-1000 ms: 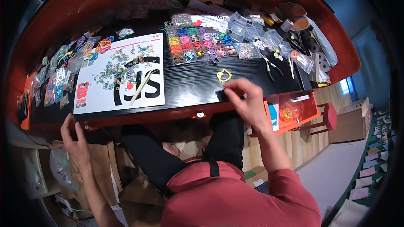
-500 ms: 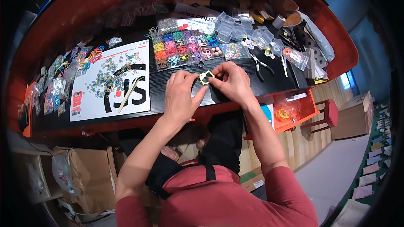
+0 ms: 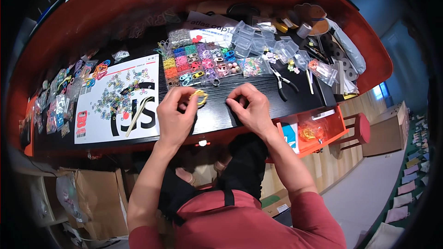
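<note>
Between the thumb and fingers of my left hand (image 3: 177, 113) is a small yellow chain-like loop (image 3: 200, 96), held above the black tabletop (image 3: 214, 122). My right hand (image 3: 250, 108) is apart from it, to the right, with thumb and forefinger pinched together; whatever they hold, if anything, is too small to make out. Just beyond both hands stands a clear compartment box (image 3: 196, 62) of colourful rings and clasps. A bag of multicoloured beads (image 3: 254, 67) lies beside it. Black-handled pliers (image 3: 282, 85) rest open to the right of my right hand.
Small coloured rings lie scattered over a white printed sheet (image 3: 87, 110) at left, with pale tweezers (image 3: 138, 117) on it. Small bags (image 3: 57, 106) crowd the left end. Empty clear boxes (image 3: 249, 37) stand at the back. An open orange drawer (image 3: 334, 129) juts out at right.
My hands have drawn apart. The left has moved left with the yellow loop, which both hands were touching before; the right has let go of it and lowered slightly.
</note>
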Tool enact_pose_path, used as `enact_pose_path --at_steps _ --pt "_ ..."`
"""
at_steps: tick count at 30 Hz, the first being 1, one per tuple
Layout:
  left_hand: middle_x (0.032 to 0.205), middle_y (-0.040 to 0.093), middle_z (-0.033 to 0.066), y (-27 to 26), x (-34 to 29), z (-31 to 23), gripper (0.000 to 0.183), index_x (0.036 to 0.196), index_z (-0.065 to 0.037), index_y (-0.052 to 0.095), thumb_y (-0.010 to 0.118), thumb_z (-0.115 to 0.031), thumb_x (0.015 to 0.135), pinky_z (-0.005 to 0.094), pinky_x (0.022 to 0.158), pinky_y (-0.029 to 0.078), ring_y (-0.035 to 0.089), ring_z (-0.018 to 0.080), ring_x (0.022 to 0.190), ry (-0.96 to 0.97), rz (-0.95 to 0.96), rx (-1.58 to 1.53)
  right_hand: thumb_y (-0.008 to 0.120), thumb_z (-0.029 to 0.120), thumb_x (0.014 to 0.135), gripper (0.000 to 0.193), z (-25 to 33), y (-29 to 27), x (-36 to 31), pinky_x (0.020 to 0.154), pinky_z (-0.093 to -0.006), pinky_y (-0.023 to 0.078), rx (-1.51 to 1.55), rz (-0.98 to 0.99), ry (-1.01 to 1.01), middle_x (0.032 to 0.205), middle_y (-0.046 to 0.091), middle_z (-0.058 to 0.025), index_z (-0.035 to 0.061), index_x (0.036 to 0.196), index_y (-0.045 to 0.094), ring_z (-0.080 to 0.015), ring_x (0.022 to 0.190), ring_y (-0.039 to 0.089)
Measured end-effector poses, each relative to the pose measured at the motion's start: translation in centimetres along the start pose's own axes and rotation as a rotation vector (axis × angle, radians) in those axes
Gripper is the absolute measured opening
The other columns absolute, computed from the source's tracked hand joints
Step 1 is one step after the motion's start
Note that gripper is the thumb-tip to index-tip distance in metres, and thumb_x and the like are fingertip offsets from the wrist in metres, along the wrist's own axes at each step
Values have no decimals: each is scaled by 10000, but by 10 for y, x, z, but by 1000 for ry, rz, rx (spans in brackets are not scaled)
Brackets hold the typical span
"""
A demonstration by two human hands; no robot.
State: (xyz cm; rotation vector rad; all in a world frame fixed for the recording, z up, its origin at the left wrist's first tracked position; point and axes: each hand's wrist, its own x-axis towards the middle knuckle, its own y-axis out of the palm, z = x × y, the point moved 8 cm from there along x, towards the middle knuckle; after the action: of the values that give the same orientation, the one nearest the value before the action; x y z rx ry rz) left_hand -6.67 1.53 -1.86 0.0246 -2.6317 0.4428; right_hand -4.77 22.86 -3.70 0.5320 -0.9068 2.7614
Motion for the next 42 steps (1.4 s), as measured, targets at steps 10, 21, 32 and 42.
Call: enact_pose_path --at_steps 10,21,32,42 --pt "872 637 55 10 -7 10 93 974 33 653 669 33 883 196 563 472 645 74 645 -18 136 -71 795 357 783 628 -30 -103 7 929 -457 454 -798 -299 -7 1224 604 -177 41 1274 564 -346 1113 564" --pt "842 666 48 16 -8 26 85 970 41 650 674 29 889 185 578 486 647 62 647 -175 198 -196 770 252 810 375 -63 -108 -3 861 -416 456 -792 -325 -27 1095 652 -113 42 1107 680 -297 1016 594" --pt "713 621 18 33 -12 -1 68 838 -9 697 730 -6 779 207 532 438 547 47 566 -23 526 -285 740 6 819 228 26 -57 28 720 -304 518 -114 -119 -202 918 693 -96 12 1044 701 -207 803 658" --pt "790 664 -27 50 -46 16 154 987 -92 725 689 -170 860 246 633 469 572 79 691 -112 955 -189 659 38 714 191 161 183 45 709 -433 530 -229 764 -852 833 575 -135 2 897 616 -335 831 635"
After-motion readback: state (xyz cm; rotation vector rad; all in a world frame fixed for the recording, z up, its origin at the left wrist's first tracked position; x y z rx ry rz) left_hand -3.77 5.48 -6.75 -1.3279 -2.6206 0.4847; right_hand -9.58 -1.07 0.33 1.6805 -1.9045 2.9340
